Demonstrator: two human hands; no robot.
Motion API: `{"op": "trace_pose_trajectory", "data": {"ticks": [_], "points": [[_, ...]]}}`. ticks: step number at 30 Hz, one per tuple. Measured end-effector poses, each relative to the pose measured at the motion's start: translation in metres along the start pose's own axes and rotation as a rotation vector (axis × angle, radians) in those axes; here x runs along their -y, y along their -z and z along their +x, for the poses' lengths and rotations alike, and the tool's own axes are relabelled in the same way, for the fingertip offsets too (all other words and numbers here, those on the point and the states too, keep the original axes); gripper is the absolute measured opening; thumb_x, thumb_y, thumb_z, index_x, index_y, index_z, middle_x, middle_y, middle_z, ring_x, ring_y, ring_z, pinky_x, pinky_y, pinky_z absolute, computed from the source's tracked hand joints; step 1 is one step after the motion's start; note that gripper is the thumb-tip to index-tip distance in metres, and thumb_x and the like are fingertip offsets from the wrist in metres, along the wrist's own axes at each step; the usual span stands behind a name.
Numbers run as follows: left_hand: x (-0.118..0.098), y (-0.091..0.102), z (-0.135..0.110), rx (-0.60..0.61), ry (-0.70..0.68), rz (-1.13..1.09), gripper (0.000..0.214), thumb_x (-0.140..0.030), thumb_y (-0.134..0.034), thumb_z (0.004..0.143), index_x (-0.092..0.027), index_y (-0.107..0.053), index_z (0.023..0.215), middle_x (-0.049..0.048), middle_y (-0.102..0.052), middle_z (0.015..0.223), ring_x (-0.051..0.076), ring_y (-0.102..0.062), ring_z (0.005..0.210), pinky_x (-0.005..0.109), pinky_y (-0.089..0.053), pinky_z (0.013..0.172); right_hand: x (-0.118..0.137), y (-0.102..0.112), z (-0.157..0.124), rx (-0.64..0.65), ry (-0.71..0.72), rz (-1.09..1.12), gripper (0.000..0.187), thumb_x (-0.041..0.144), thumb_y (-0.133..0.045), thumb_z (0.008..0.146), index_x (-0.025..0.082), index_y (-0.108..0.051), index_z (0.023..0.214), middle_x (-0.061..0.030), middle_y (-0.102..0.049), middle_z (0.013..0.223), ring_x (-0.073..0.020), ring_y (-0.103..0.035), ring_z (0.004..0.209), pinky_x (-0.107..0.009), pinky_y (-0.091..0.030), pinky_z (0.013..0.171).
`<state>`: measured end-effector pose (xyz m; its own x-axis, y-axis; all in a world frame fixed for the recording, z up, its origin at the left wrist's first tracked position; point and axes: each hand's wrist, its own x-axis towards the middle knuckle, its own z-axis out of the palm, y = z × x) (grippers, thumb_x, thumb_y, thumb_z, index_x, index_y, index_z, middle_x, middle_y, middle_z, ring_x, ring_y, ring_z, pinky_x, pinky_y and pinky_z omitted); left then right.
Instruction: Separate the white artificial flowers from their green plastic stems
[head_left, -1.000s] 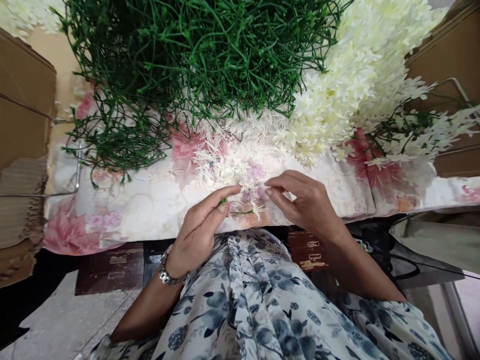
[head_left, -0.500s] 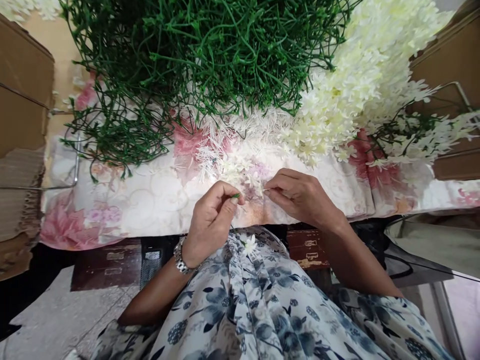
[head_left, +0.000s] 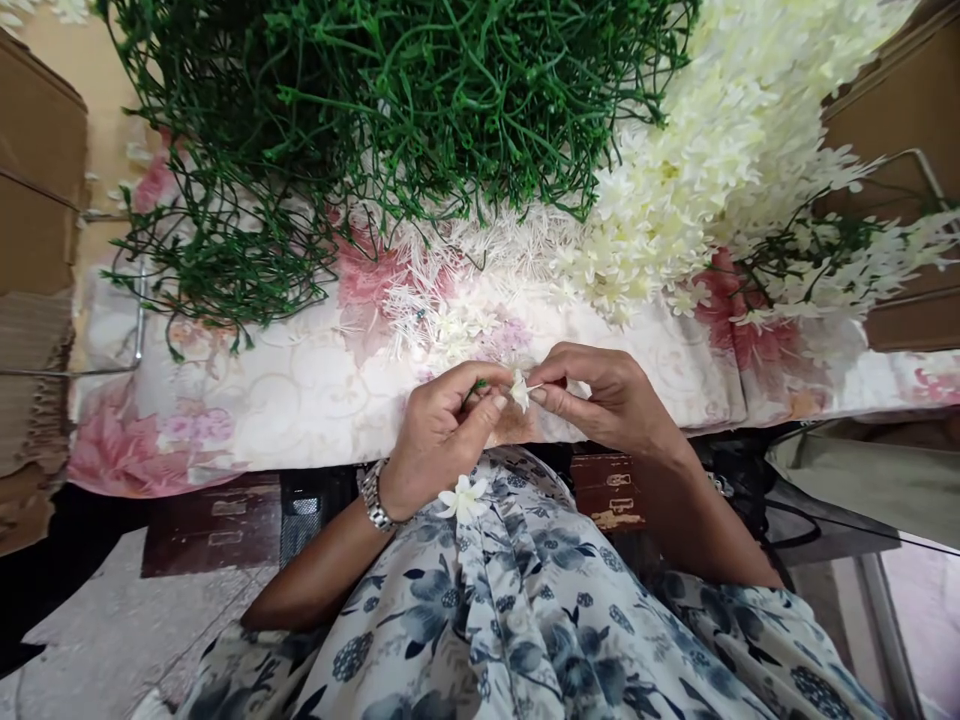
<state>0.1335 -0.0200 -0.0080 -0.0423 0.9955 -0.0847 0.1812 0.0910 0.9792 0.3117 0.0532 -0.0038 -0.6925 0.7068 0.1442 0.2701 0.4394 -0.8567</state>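
Note:
Thumb and fingers of my left hand [head_left: 450,415] are closed on a green plastic stem [head_left: 480,384], most of it hidden in the grip. A white artificial flower [head_left: 463,498] hangs below that hand, in front of the floral shirt. My right hand [head_left: 600,395] pinches a thin white stamen piece [head_left: 534,387]. Between the two sets of fingertips is a small white blossom [head_left: 520,390], which the stamen piece meets. Whether the blossom also touches the green stem I cannot tell. Loose white blossoms [head_left: 469,335] lie on the cloth just beyond.
A big heap of green plastic stems [head_left: 420,110] covers the back of the table. White stamen pieces [head_left: 517,235] lie before it, and cream blossoms [head_left: 675,210] are piled at right. Finished-looking flower sprays [head_left: 832,270] rest far right. Cardboard boxes [head_left: 37,180] flank the floral tablecloth [head_left: 300,400].
My hands have come closer together, and a white blossom now shows between the fingertips. My left hand has moved slightly right. The hanging flower has swung left and faces up more.

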Motion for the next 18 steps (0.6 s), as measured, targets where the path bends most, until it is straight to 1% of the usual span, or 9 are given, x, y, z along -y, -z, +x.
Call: {"op": "trace_pose_trajectory", "data": {"ticks": [3,6,8,11,15,18], "points": [[0.001,-0.003,0.001,-0.001,-0.023,-0.032,0.011,-0.016,-0.057,0.077,-0.016,-0.064,0.086,-0.0016,-0.061,0.067,0.007,-0.051,0.057,0.018,-0.04,0.054,0.004,-0.006,0.001,-0.02,0.048,-0.023,0.008,0.02,-0.057,0.083,0.016,-0.064,0.086,-0.0009,-0.061,0.073,-0.0074,-0.056,0.067,-0.021,-0.043,0.061],[0.005,-0.002,0.0,-0.039,-0.035,-0.104,0.008,-0.017,-0.059,0.077,-0.017,-0.065,0.083,-0.0023,-0.061,0.066,0.007,-0.051,0.057,0.017,-0.039,0.053,0.008,-0.012,0.001,-0.039,0.085,-0.109,0.01,0.019,-0.056,0.083,0.016,-0.061,0.091,-0.0023,-0.062,0.077,-0.0085,-0.056,0.069,-0.021,-0.045,0.062],[0.006,0.001,0.0,-0.075,-0.036,-0.12,0.006,-0.018,-0.061,0.077,-0.018,-0.065,0.081,-0.0031,-0.059,0.064,0.006,-0.049,0.054,0.016,-0.037,0.05,0.011,-0.014,0.0,-0.066,0.099,-0.166,0.012,0.018,-0.056,0.082,0.016,-0.059,0.094,-0.0033,-0.062,0.079,-0.0095,-0.057,0.071,-0.022,-0.046,0.064],[0.006,0.005,-0.002,-0.116,-0.03,-0.076,0.005,-0.018,-0.063,0.075,-0.018,-0.066,0.08,-0.0038,-0.057,0.06,0.005,-0.045,0.05,0.016,-0.033,0.045,0.014,-0.015,0.0,-0.094,0.151,-0.243,0.012,0.017,-0.056,0.081,0.017,-0.056,0.094,-0.0033,-0.062,0.079,-0.0107,-0.056,0.071,-0.024,-0.046,0.064],[0.004,0.004,-0.006,-0.125,-0.051,-0.003,0.008,-0.015,-0.061,0.075,-0.017,-0.064,0.082,-0.0031,-0.059,0.063,0.006,-0.047,0.05,0.017,-0.036,0.046,0.018,-0.016,0.001,-0.065,0.234,-0.306,0.011,0.013,-0.052,0.083,0.016,-0.057,0.091,-0.0041,-0.062,0.077,-0.0114,-0.057,0.072,-0.024,-0.046,0.064],[0.003,0.002,-0.007,-0.148,-0.099,0.057,0.007,-0.013,-0.059,0.075,-0.017,-0.062,0.081,-0.0035,-0.059,0.064,0.006,-0.046,0.05,0.017,-0.037,0.047,0.019,-0.019,0.002,-0.034,0.225,-0.326,0.011,0.012,-0.048,0.084,0.015,-0.057,0.09,-0.004,-0.06,0.075,-0.0108,-0.055,0.07,-0.023,-0.045,0.061]]}}
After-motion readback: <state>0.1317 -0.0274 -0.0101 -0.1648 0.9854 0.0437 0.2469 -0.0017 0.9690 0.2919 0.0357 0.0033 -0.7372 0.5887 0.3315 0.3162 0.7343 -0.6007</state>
